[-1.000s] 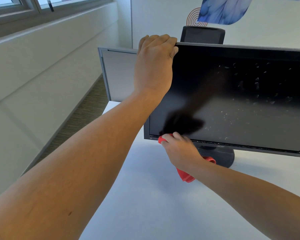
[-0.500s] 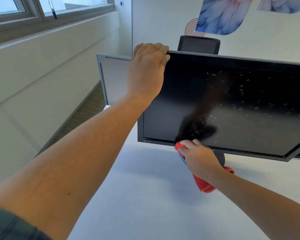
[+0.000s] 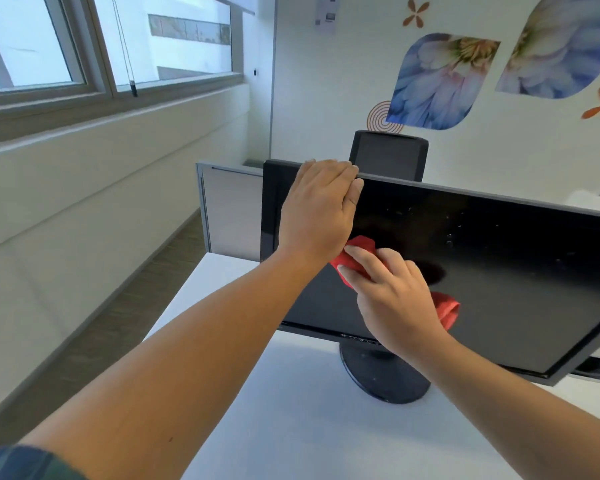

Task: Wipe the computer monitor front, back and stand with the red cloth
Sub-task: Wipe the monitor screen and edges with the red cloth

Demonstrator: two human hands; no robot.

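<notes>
A black computer monitor [image 3: 492,271] stands on a round black stand [image 3: 385,379] on the white desk [image 3: 291,427]. Its dark screen faces me and shows small specks at the upper right. My left hand [image 3: 317,209] grips the monitor's top edge near the left corner, fingers curled over it. My right hand [image 3: 392,292] presses the bunched red cloth [image 3: 355,252] against the left middle of the screen; a fold of the cloth also shows below the hand. The monitor's back is hidden.
A grey partition panel [image 3: 232,209] rises behind the desk's far left corner. A black chair back [image 3: 388,155] stands behind the monitor. The desk's left edge drops to carpeted floor along the window wall. Flower decals cover the far wall.
My right hand with the red cloth has moved up from the screen's bottom edge to its left middle. My left hand has stayed on the top edge. The view has pulled back.
</notes>
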